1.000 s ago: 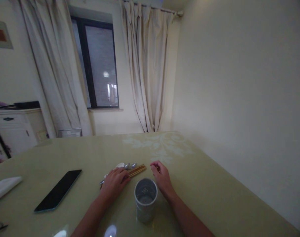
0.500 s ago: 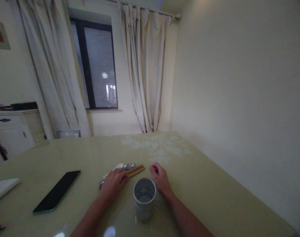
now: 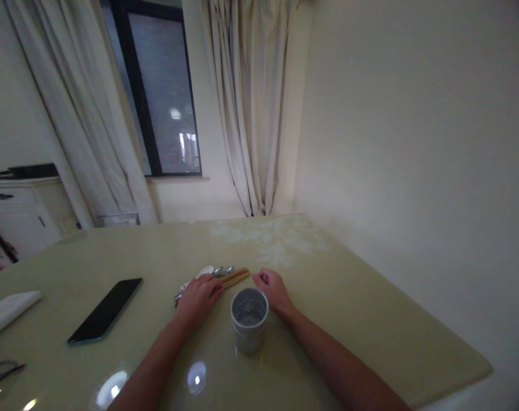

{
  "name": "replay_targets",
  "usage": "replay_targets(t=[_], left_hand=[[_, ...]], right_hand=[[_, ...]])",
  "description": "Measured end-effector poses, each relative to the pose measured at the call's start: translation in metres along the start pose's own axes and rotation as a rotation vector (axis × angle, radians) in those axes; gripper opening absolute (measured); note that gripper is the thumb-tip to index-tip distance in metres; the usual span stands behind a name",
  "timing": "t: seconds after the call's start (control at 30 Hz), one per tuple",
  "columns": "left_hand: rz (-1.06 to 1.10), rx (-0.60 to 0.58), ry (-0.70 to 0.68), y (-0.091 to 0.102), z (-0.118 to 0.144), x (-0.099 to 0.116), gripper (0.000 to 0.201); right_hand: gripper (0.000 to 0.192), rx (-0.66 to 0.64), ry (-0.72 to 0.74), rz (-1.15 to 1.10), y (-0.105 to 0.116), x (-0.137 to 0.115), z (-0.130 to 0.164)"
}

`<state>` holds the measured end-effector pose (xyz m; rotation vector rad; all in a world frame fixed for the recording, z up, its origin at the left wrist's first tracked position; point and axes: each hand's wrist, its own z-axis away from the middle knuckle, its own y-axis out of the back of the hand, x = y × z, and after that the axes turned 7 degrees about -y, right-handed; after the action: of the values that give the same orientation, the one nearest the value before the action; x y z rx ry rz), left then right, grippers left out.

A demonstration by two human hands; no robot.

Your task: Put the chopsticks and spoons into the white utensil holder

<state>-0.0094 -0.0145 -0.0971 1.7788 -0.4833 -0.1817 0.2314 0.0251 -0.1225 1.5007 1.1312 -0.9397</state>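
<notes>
On the glossy table (image 3: 328,297), a bundle of wooden chopsticks (image 3: 236,277) and metal spoons (image 3: 223,270) lies just beyond a grey holder cup (image 3: 249,319). These look light, stiff and likely slippery, best pinched mid-shaft. Left hand (image 3: 198,298) rests flat over their handles, not clamped. Right hand (image 3: 271,291) sits beside the tips, fingers loosely curled, holding nothing. A phone (image 3: 105,310) lies well apart.
</notes>
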Motion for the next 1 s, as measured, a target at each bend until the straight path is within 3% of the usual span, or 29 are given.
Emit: replay_targets(t=[0.43, 0.63, 0.8, 0.93, 1.0], left_hand=[[0.210, 0.038, -0.009, -0.010, -0.001, 0.002, 0.022], [0.268, -0.031, 0.008, -0.010, -0.002, 0.007, 0.025], [0.280, 0.078, 0.016, -0.009, -0.003, 0.013, 0.024], [0.378, 0.170, 0.183, -0.008, -0.007, 0.017, 0.027], [0.459, 0.224, 0.198, -0.007, -0.009, 0.023, 0.027]], right_hand=[[0.033, -0.029, 0.005, -0.072, 0.006, 0.000, 0.002], [0.034, -0.036, 0.002, -0.070, 0.006, -0.001, 0.003], [0.037, -0.048, 0.002, -0.086, 0.008, 0.000, 0.004], [0.041, -0.075, 0.007, -0.104, 0.010, -0.005, 0.008], [0.042, -0.099, 0.008, -0.110, 0.009, -0.009, 0.010]])
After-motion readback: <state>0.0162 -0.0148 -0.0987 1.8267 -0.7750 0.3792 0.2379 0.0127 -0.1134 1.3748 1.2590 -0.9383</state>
